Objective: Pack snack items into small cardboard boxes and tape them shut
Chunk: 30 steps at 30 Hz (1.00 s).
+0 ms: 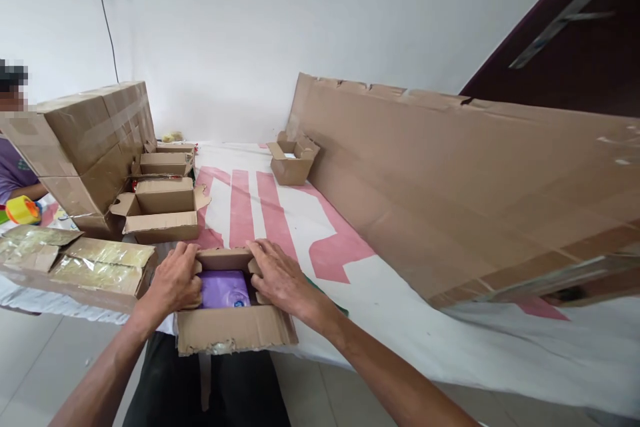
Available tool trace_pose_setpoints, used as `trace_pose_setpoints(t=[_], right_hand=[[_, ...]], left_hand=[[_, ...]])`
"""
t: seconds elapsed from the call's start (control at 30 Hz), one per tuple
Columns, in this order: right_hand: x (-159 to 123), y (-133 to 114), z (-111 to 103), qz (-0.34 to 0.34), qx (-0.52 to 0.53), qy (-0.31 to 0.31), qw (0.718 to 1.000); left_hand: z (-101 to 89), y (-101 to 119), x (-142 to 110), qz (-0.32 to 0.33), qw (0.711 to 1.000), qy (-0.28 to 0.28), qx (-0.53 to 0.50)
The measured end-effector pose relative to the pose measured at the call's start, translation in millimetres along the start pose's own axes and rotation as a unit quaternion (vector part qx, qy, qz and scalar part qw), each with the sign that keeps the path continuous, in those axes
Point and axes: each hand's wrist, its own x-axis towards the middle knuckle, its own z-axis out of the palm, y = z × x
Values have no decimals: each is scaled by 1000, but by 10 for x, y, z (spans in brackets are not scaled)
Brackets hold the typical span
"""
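Right in front of me, at the table's near edge, stands an open cardboard box (237,330) with its near flap folded outward. Inside lies a purple plastic-wrapped pack (225,288), with a small blue mark on its face. My left hand (175,278) is curled over the box's left side and its flap. On the opposite side my right hand (280,280) grips the right side, its fingers reaching over the far corner. Both thumbs are partly hidden by the flaps.
Several open cardboard boxes (163,225) line the left, beside a stack of taped cartons (85,140). A taped carton (107,273) lies near left. A small open box (291,170) stands farther back. To the right leans a large cardboard sheet (400,180). Another person (20,160) is at far left.
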Motion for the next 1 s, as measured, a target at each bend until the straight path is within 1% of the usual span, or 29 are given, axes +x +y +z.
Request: trace_pose_setpoints(t=[0.07, 0.13, 0.2, 0.23, 0.3, 0.37, 0.43, 0.5, 0.57, 0.6, 0.63, 0.7, 0.77, 0.83, 0.9, 0.93, 1.0], right_hand=[[-6, 11, -48, -1, 27, -8, 1000], [-1, 25, -97, -6, 66, -2, 998], [8, 70, -154, -10, 132, 1, 991], [8, 111, -189, -14, 174, -4, 985], [-5, 235, -273, -21, 250, -14, 968], [-44, 403, -352, -12, 291, -18, 956], [-97, 587, -391, 18, 300, -25, 953], [-147, 747, -371, 42, 301, -41, 952], [-193, 839, -308, 49, 293, -47, 954], [-218, 849, -274, 50, 278, -39, 959], [-245, 831, -247, 49, 253, -21, 966], [-299, 726, -223, 34, 179, 42, 982], [-330, 560, -239, -10, 91, 114, 989], [-330, 382, -270, -70, 20, 151, 986], [-314, 228, -290, -124, -7, 142, 982], [-306, 165, -294, -147, -2, 122, 982], [-296, 69, -294, -181, 34, 57, 981]], left_hand=[[-74, -87, 6, 3, 996, 6, -84], [-182, -179, -3, -6, 987, 6, -163], [-282, -277, -31, -11, 978, 1, -209], [-319, -325, -50, -7, 977, 3, -215], [-356, -406, -99, 20, 981, 23, -191], [-351, -443, -156, 58, 988, 54, -132], [-319, -424, -214, 90, 993, 61, -52], [-272, -366, -262, 99, 994, 44, 19], [-219, -312, -299, 93, 994, 35, 53], [-192, -296, -318, 87, 994, 38, 54], [-163, -290, -337, 80, 995, 44, 43], [-98, -302, -384, 69, 996, 56, -4], [-19, -330, -437, 60, 995, 59, -63], [70, -351, -495, 50, 991, 57, -111], [157, -360, -556, 46, 987, 59, -139], [196, -361, -583, 49, 986, 61, -148], [254, -361, -625, 63, 984, 68, -154]])
